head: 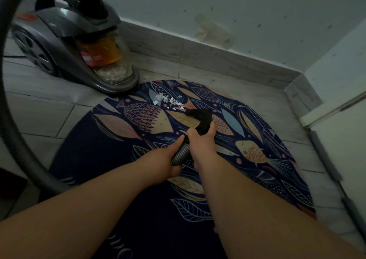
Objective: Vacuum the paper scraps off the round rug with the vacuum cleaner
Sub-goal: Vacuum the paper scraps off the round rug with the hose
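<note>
A dark round rug [111, 149] with fish and leaf patterns lies on the tiled floor. White paper scraps [168, 101] sit in a small pile near its far edge. The black bent nozzle [200, 118] of the vacuum hose points toward the scraps, its mouth a short way from them. My right hand [202, 141] grips the black handle just behind the bend. My left hand [168, 159] grips the ribbed grey hose [179, 155] right behind it. The grey canister vacuum cleaner [75, 38] stands at the rug's far left edge, with white scraps inside its clear bin.
The grey hose [11, 120] loops in a wide arc along the left side from the canister. A wall with a grey baseboard [198, 52] runs behind the rug. A white appliance [342, 132] stands at the right, close to the rug's edge.
</note>
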`<state>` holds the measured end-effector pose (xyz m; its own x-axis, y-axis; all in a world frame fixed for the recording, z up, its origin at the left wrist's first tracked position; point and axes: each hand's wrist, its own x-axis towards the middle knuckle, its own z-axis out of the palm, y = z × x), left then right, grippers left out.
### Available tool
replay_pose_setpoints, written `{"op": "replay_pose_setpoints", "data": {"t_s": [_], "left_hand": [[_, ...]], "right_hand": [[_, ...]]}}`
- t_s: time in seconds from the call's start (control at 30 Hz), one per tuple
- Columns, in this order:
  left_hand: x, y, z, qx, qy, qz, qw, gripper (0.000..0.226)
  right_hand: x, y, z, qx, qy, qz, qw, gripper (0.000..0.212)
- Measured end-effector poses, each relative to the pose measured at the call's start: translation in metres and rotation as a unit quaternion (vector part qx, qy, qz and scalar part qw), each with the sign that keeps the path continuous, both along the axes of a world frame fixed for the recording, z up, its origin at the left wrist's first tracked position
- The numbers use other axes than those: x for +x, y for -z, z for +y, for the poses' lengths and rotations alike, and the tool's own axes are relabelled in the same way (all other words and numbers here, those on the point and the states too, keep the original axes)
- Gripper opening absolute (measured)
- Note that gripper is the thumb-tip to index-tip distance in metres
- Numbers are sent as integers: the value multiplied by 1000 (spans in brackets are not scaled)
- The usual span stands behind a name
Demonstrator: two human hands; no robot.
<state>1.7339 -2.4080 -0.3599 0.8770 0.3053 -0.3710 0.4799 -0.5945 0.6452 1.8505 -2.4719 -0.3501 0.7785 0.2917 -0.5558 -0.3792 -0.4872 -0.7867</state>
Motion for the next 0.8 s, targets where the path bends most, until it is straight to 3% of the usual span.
{"op": "replay_pose_setpoints", "data": {"t_s": [0.8], "left_hand": [[-30, -3, 37, 7, -43, -14, 999, 89]], "right_hand": [[-19, 2, 51, -12, -66, -9, 998, 84]]}}
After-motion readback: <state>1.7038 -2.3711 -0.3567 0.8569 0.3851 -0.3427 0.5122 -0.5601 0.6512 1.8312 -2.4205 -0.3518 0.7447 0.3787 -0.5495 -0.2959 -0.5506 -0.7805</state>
